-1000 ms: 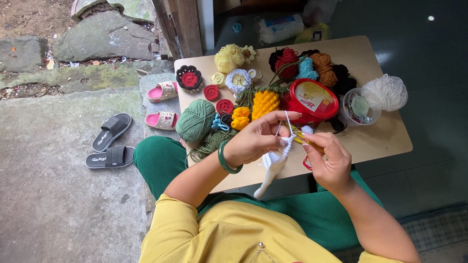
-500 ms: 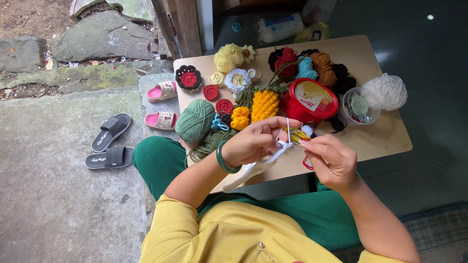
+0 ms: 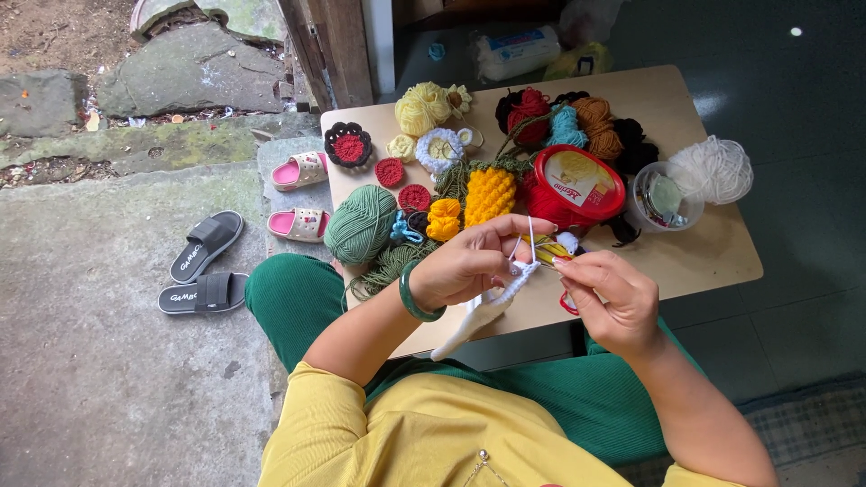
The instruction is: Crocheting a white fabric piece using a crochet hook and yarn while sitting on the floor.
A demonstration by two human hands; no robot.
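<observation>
A low table [image 3: 713, 257] carries yarn: a green ball [image 3: 361, 224], a yellow crocheted piece [image 3: 490, 195], a red tub [image 3: 575, 187]. Over its near edge the left hand [image 3: 469, 263] pinches a white crochet piece [image 3: 483, 311], fingers closed narrow on it, strand running up. The right hand [image 3: 609, 298] grips what looks like a hook, fingers curled tight. It seems mid-stitch; the next loop calls for steady yarn tension.

White crochet piece [image 3: 483, 311]: elongated, soft, hanging diagonally below the counter edge, upper end pinched at the fingers. White yarn strand [image 3: 530, 236]: taut, near-vertical above it.
</observation>
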